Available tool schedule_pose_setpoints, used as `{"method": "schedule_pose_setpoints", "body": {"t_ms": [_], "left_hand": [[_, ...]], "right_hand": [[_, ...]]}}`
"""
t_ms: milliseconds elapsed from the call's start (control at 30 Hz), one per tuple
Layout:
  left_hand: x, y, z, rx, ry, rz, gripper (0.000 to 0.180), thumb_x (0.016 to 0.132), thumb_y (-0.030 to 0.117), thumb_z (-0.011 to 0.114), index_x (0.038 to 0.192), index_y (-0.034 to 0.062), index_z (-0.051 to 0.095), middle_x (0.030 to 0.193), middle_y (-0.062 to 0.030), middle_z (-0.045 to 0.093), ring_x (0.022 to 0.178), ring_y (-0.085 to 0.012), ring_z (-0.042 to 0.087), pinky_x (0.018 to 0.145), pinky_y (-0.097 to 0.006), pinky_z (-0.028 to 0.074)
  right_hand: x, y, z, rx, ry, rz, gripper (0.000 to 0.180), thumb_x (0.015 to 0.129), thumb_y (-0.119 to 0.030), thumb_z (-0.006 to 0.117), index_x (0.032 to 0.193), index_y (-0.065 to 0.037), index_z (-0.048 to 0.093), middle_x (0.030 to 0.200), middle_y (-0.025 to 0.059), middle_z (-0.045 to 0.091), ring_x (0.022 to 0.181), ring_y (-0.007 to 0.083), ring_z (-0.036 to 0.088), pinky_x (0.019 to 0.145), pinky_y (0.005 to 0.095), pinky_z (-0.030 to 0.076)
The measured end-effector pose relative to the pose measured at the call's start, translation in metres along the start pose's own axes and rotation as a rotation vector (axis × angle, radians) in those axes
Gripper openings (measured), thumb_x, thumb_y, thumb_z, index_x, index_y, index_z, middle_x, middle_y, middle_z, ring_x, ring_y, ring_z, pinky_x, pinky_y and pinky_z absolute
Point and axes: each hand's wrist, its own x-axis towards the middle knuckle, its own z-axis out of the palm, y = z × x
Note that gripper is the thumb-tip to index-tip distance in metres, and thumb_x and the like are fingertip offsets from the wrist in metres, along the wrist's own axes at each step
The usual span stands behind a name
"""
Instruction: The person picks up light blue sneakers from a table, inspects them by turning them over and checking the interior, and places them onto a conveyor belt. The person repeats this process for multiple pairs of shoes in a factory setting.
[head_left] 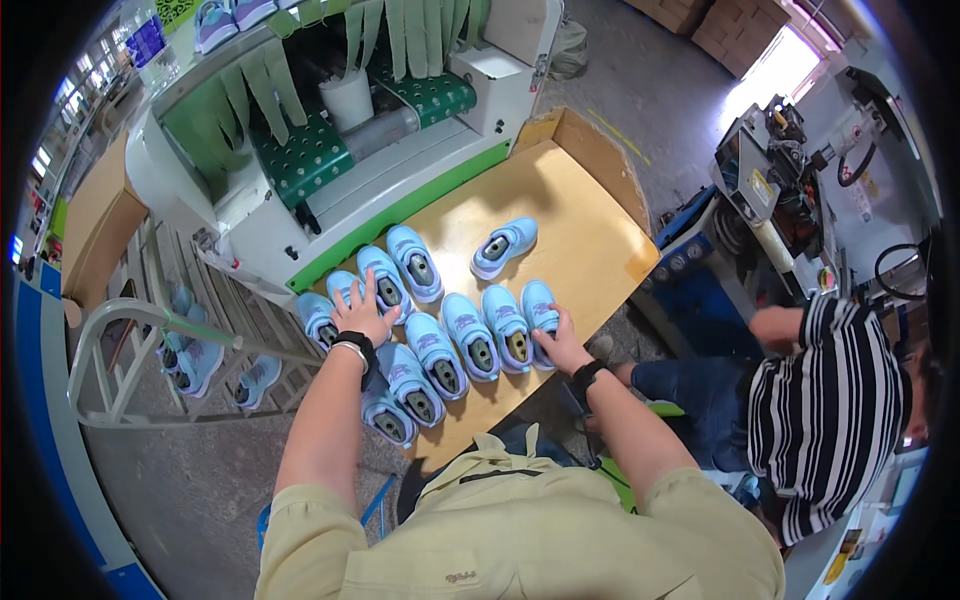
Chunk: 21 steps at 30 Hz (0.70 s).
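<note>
Left hand (pixel 367 322) is sitting splayed over light-blue sneakers (pixel 375 262) left of centre, while the right hand (pixel 566 346) is resting curled against the front row's end sneaker (pixel 537 300), just right of centre, probably steadying it. Most pairs are standing side by side on the tan surface (pixel 590 205), seemingly for easy reach.
</note>
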Motion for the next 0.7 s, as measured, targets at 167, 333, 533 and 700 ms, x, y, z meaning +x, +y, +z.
{"method": "schedule_pose_setpoints", "body": {"t_ms": [167, 333, 533, 700], "left_hand": [[0.005, 0.065, -0.019, -0.028, 0.25, 0.237, 0.103, 0.083, 0.053, 0.073, 0.16, 0.0085, 0.023, 0.166, -0.0245, 0.01, 0.153, -0.0457, 0.01, 0.117, -0.066, 0.015], [0.058, 0.17, -0.009, -0.292, 0.084, 0.621, 0.1, 0.079, 0.044, 0.078, 0.158, 0.0111, 0.028, 0.164, -0.0249, 0.019, 0.152, -0.0452, 0.016, 0.119, -0.063, 0.018], [0.128, 0.194, 0.068, -0.783, -0.163, 0.637, 0.082, 0.077, 0.007, 0.073, 0.15, 0.0059, 0.036, 0.144, -0.0292, 0.048, 0.134, -0.0424, 0.049, 0.114, -0.041, 0.039], [0.089, 0.155, -0.043, -1.295, -0.034, 0.407, 0.075, 0.084, 0.006, 0.073, 0.149, 0.0041, 0.035, 0.137, -0.0182, 0.052, 0.132, -0.0303, 0.049, 0.113, -0.038, 0.037]], "right_hand": [[-0.004, -0.006, -0.001, -0.028, 0.003, 0.014, 0.078, 0.089, -0.021, 0.073, 0.148, 0.001, 0.028, 0.147, 0.0298, 0.034, 0.139, 0.044, 0.035, 0.117, 0.047, 0.031], [-0.018, -0.03, 0.006, -0.027, 0.077, 0.009, 0.085, 0.084, -0.013, 0.074, 0.15, 0.003, 0.024, 0.146, 0.0295, 0.036, 0.139, 0.0436, 0.036, 0.117, 0.0445, 0.031], [-0.03, -0.067, -0.012, 0.093, 0.141, 0.235, 0.088, 0.082, -0.008, 0.072, 0.153, 0.002, 0.021, 0.137, 0.0273, 0.05, 0.127, 0.0361, 0.054, 0.11, 0.041, 0.041], [0.087, -0.115, -0.047, 0.251, 0.233, -0.016, 0.085, 0.083, -0.008, 0.072, 0.154, -0.001, 0.025, 0.14, 0.0201, 0.048, 0.128, 0.0293, 0.052, 0.109, 0.039, 0.041]]}}
